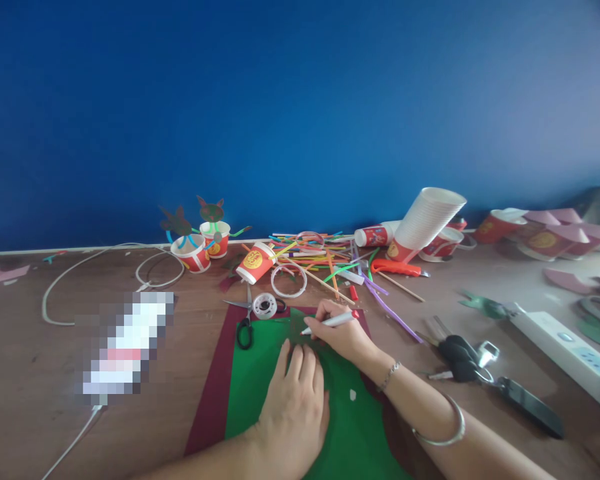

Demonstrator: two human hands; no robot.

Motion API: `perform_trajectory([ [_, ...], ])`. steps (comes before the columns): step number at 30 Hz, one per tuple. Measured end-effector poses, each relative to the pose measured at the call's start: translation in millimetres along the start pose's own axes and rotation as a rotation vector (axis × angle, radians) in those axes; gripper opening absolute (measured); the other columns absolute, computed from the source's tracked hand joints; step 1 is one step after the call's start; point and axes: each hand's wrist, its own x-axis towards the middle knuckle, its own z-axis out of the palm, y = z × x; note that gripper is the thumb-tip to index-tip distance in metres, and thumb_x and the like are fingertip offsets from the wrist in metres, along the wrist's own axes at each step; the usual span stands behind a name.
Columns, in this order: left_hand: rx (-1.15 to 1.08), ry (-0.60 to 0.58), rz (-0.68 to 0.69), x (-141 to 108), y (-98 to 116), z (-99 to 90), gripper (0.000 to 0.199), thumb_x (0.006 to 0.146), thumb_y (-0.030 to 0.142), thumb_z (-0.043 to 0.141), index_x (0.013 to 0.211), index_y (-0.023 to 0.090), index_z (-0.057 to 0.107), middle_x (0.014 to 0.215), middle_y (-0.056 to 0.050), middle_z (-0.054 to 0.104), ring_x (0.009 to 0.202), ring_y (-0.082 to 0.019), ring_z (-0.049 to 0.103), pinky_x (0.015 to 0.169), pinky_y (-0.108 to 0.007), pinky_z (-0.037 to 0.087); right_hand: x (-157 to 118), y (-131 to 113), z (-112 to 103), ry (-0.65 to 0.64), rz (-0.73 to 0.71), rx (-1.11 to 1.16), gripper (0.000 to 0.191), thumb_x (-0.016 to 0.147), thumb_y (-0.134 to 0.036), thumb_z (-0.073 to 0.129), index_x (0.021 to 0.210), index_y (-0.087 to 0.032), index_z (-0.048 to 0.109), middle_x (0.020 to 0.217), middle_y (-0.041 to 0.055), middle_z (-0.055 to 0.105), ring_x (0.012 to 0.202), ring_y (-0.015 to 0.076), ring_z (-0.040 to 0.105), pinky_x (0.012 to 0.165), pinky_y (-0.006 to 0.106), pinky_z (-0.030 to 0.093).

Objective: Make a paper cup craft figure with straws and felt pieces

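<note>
My right hand (341,333) is closed around a white marker with a red end (333,321), its tip on a dark green paper piece (297,324) near the top of a green sheet (253,373). Flat on the green sheet, just below that piece, lies my left hand (296,400) with its fingers stretched out and holding nothing. Maroon paper (209,413) shows from under the green sheet. Black-handled scissors (245,331) lie open at the sheet's upper left corner, beside a white tape roll (265,306). A small red cap (353,293) rests above my right hand.
Colourful sticks (325,260), a tilted stack of paper cups (425,223) and an orange cutter (397,268) lie towards the wall. Two cups with paper animal heads (191,253) stand left. Keys (460,357) and a power strip (570,353) lie right; a blurred phone (130,343) lies left.
</note>
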Motion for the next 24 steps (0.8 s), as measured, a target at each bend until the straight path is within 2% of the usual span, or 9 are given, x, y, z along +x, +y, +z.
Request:
perform_trajectory([
  [6, -0.007, -0.022, -0.003, -1.0, -0.2, 0.0, 0.041, 0.089, 0.031, 0.043, 0.114, 0.004, 0.061, 0.114, -0.017, 0.062, 0.111, -0.028, 0.051, 0.105, -0.047, 0.030, 0.3, 1.2, 0.1, 0.001, 0.017, 0.058, 0.024, 0.075, -0.029, 0.062, 0.059, -0.022, 0.046, 0.051, -0.0019, 0.064, 0.047, 0.0126, 0.058, 0.044, 0.021, 0.042],
  [11, -0.013, -0.017, -0.009, -0.8, 0.1, -0.4, 0.042, 0.089, 0.032, 0.042, 0.114, 0.004, 0.061, 0.114, -0.016, 0.063, 0.111, -0.028, 0.051, 0.105, -0.046, 0.030, 1.2, 5.5, -0.6, 0.080, 0.054, 0.190, 0.027, 0.077, -0.030, 0.059, 0.057, -0.023, 0.042, 0.046, -0.0024, 0.060, 0.044, 0.0135, 0.058, 0.041, 0.022, 0.042],
  [19, -0.014, -0.011, -0.005, -0.8, -0.1, 0.8, 0.043, 0.089, 0.031, 0.042, 0.115, 0.003, 0.060, 0.115, -0.017, 0.062, 0.111, -0.029, 0.050, 0.105, -0.046, 0.029, -0.1, 4.6, 0.3, 0.032, 0.021, 0.058, 0.026, 0.076, -0.026, 0.058, 0.056, -0.023, 0.041, 0.044, -0.0035, 0.058, 0.044, 0.0135, 0.058, 0.041, 0.021, 0.040],
  [24, -0.011, -0.015, -0.004, -1.8, 0.2, 0.1, 0.042, 0.089, 0.031, 0.042, 0.114, 0.003, 0.061, 0.114, -0.017, 0.063, 0.111, -0.028, 0.051, 0.105, -0.046, 0.029, 0.7, 4.8, 1.0, 0.025, 0.032, 0.054, 0.026, 0.077, -0.027, 0.057, 0.057, -0.022, 0.042, 0.046, -0.0037, 0.058, 0.044, 0.0126, 0.057, 0.042, 0.021, 0.040],
])
